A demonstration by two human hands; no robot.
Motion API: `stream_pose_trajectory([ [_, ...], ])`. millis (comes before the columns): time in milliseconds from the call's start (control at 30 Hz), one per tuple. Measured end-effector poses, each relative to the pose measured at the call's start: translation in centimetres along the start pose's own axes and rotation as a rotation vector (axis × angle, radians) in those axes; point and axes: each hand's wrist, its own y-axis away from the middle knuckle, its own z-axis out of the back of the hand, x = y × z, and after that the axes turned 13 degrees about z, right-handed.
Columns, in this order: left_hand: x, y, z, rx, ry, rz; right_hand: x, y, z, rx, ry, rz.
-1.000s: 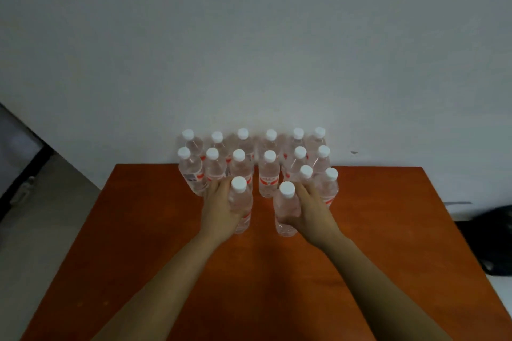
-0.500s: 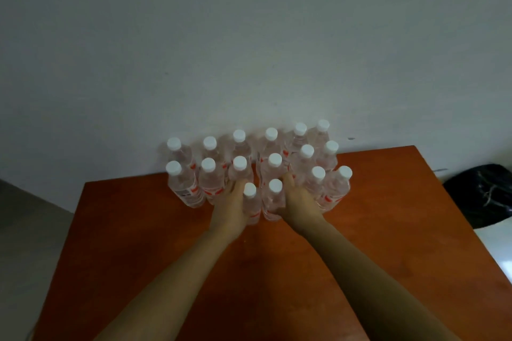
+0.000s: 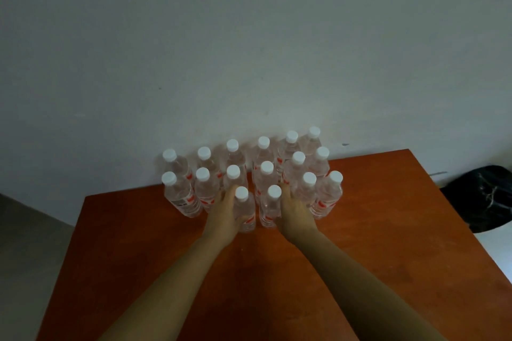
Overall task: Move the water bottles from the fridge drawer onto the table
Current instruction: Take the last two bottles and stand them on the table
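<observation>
I see the bottles (image 3: pixel 250 174) packed upright along the table's (image 3: pixel 388 230) far edge, tight against the wall (image 3: pixel 249 50), with no gap for my fingers between them. The near half and both side edges lie open, so my hands can pass freely there.

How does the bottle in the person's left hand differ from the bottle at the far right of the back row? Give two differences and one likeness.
The bottle in the left hand is gripped by the left hand; the back-right bottle stands untouched. The held bottle is in the front row on the table, away from the wall; the back-right bottle stands against the wall. Both are upright, clear, with white caps.
</observation>
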Motion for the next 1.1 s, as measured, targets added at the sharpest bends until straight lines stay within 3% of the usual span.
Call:
stream_pose_trajectory([
  [67, -0.4, 0.8, 0.4, 0.011, -0.063, -0.021, 0.0, 0.9, 1.1, 0.016, 0.012, 0.046],
  [167, -2.4, 2.3, 1.9, -0.019, -0.099, -0.099, 0.7, 2.0, 4.5, -0.107, 0.008, 0.129],
  [333, -9.6, 4.4, 7.2, -0.382, -0.329, -0.156, 0.4, 3.5, 12.1, -0.404, 0.123, 0.268],
  [533, -17.0, 7.1, 9.3, -0.616, -0.443, -0.26, -3.4, 6.4, 19.8, -0.613, 0.339, 0.185],
  [800, -26.5, 10.0, 4.6, -0.557, -0.412, -0.434, -7.9, 15.0, 25.5, -0.714, 0.536, -0.056],
  [1100, -33.1, 18.1, -7.8, -0.225, -0.261, -0.925, -11.2, 35.0, 24.8, -0.803, 0.664, -0.583],
])
